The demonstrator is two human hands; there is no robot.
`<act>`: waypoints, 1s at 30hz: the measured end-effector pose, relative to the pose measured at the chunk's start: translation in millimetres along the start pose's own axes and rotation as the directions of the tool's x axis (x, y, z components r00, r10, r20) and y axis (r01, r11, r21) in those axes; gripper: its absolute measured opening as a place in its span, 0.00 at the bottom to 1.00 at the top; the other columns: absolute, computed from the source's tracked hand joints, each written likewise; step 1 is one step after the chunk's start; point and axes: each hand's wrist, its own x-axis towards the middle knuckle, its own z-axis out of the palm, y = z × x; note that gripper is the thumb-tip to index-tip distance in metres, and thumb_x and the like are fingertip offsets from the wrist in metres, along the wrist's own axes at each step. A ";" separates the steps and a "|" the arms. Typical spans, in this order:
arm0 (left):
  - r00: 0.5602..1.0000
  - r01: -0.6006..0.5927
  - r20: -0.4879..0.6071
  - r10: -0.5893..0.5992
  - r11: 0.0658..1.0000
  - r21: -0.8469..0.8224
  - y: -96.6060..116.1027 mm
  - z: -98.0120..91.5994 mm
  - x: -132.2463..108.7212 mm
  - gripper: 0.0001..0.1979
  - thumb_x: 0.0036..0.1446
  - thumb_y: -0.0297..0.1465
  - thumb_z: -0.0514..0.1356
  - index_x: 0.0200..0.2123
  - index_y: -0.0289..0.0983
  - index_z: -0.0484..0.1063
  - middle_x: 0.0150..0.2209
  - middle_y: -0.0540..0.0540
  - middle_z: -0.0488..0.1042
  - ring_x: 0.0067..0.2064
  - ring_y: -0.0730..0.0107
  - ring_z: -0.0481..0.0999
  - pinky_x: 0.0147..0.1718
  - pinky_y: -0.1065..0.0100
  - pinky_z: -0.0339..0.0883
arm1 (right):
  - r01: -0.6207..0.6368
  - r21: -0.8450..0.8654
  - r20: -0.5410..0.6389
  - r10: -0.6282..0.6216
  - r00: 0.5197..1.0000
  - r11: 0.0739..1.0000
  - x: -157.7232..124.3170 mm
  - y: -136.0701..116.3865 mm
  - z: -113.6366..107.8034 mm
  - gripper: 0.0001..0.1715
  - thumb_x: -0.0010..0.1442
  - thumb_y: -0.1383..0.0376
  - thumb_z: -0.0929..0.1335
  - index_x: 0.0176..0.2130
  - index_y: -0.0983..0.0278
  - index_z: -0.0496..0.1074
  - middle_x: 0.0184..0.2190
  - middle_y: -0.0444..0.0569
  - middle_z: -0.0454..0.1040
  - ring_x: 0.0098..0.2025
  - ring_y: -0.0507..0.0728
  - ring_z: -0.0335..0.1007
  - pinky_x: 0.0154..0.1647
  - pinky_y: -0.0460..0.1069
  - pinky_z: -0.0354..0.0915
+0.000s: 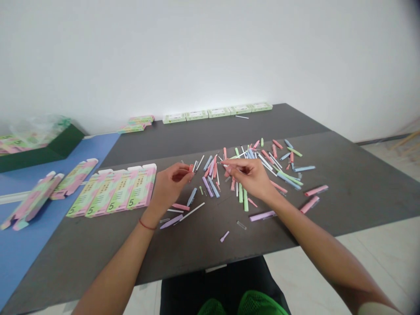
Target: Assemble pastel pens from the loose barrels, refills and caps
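Note:
My left hand (171,183) hovers over the dark table (344,183) with its fingers curled round a small pink pen part (190,168). My right hand (251,176) is just to the right, thumb and forefinger pinched on a thin white refill (223,163) whose tip points toward the pink part. A scatter of pastel pen barrels, caps and refills (282,170) in pink, green, blue and purple lies under and beyond both hands.
Several flat pink-and-green cartons (113,192) lie to the left, some on a blue mat (19,249). Closed green-white boxes (218,112) line the far edge. A dark green tray (62,146) sits far left. My knees show below the near table edge.

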 end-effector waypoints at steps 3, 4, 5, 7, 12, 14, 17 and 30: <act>0.987 -0.160 0.052 0.153 0.881 0.444 -7.9 -8.5 3.9 0.14 0.65 0.43 0.63 0.44 0.41 0.83 0.39 0.43 0.86 0.38 0.60 0.84 0.41 0.63 0.74 | 0.004 -0.005 -0.010 -0.004 1.000 1.000 2.5 2.3 -4.3 0.17 0.60 0.64 0.72 0.48 0.64 0.85 0.29 0.49 0.84 0.29 0.54 0.76 0.28 0.47 0.67; 0.981 -0.193 0.099 0.166 0.829 0.525 -10.5 -11.0 5.4 0.15 0.67 0.43 0.61 0.44 0.41 0.84 0.40 0.43 0.86 0.38 0.60 0.83 0.40 0.63 0.73 | 0.008 -0.014 -0.018 -0.009 1.000 1.000 3.5 2.3 -6.1 0.17 0.60 0.64 0.72 0.48 0.64 0.85 0.29 0.49 0.84 0.28 0.53 0.74 0.27 0.47 0.66; 0.975 -0.223 0.145 0.170 0.786 0.576 -13.0 -12.9 6.8 0.15 0.68 0.42 0.60 0.45 0.41 0.84 0.41 0.43 0.85 0.39 0.59 0.83 0.40 0.63 0.71 | 0.013 -0.025 -0.027 -0.014 1.000 1.000 4.6 2.1 -8.0 0.17 0.60 0.64 0.71 0.48 0.64 0.85 0.28 0.48 0.83 0.26 0.52 0.72 0.26 0.47 0.66; 0.962 -0.266 0.224 0.159 0.744 0.613 -17.3 -15.0 8.8 0.14 0.69 0.40 0.60 0.45 0.42 0.84 0.42 0.43 0.85 0.41 0.59 0.82 0.41 0.63 0.70 | 0.018 -0.041 -0.045 -0.020 0.999 0.999 6.8 1.2 -11.8 0.17 0.60 0.64 0.71 0.48 0.64 0.85 0.26 0.47 0.82 0.23 0.50 0.68 0.24 0.46 0.63; 0.952 -0.256 0.299 0.063 0.697 0.670 -23.6 -14.7 8.1 0.14 0.68 0.41 0.60 0.43 0.43 0.85 0.41 0.44 0.84 0.41 0.59 0.80 0.40 0.64 0.67 | 0.005 -0.057 -0.089 -0.010 0.996 0.998 10.4 2.5 -18.0 0.18 0.58 0.64 0.72 0.47 0.65 0.85 0.29 0.50 0.84 0.24 0.52 0.70 0.24 0.47 0.63; 0.954 -0.240 0.299 0.036 0.693 0.680 -23.7 -17.1 7.1 0.13 0.67 0.41 0.61 0.43 0.44 0.84 0.40 0.44 0.84 0.40 0.59 0.81 0.37 0.65 0.66 | -0.007 -0.064 -0.096 0.001 0.995 0.998 10.8 4.8 -19.1 0.18 0.58 0.64 0.72 0.47 0.65 0.85 0.30 0.51 0.84 0.25 0.53 0.72 0.24 0.47 0.63; 0.958 -0.209 0.287 0.011 0.712 0.671 -20.8 -25.6 7.2 0.12 0.65 0.40 0.63 0.44 0.44 0.84 0.40 0.45 0.85 0.39 0.59 0.81 0.36 0.65 0.66 | -0.026 -0.075 -0.095 0.019 0.995 0.997 11.1 8.0 -20.2 0.18 0.58 0.63 0.72 0.46 0.65 0.85 0.30 0.51 0.85 0.25 0.53 0.72 0.24 0.47 0.63; 0.978 -0.193 0.207 0.037 0.547 0.815 18.0 -19.8 10.6 0.14 0.68 0.35 0.56 0.48 0.43 0.82 0.46 0.42 0.84 0.46 0.53 0.82 0.38 0.62 0.66 | 0.011 -0.057 -0.143 -0.019 0.990 0.998 13.8 8.2 -22.9 0.18 0.56 0.66 0.71 0.45 0.65 0.86 0.30 0.50 0.84 0.28 0.55 0.77 0.28 0.48 0.67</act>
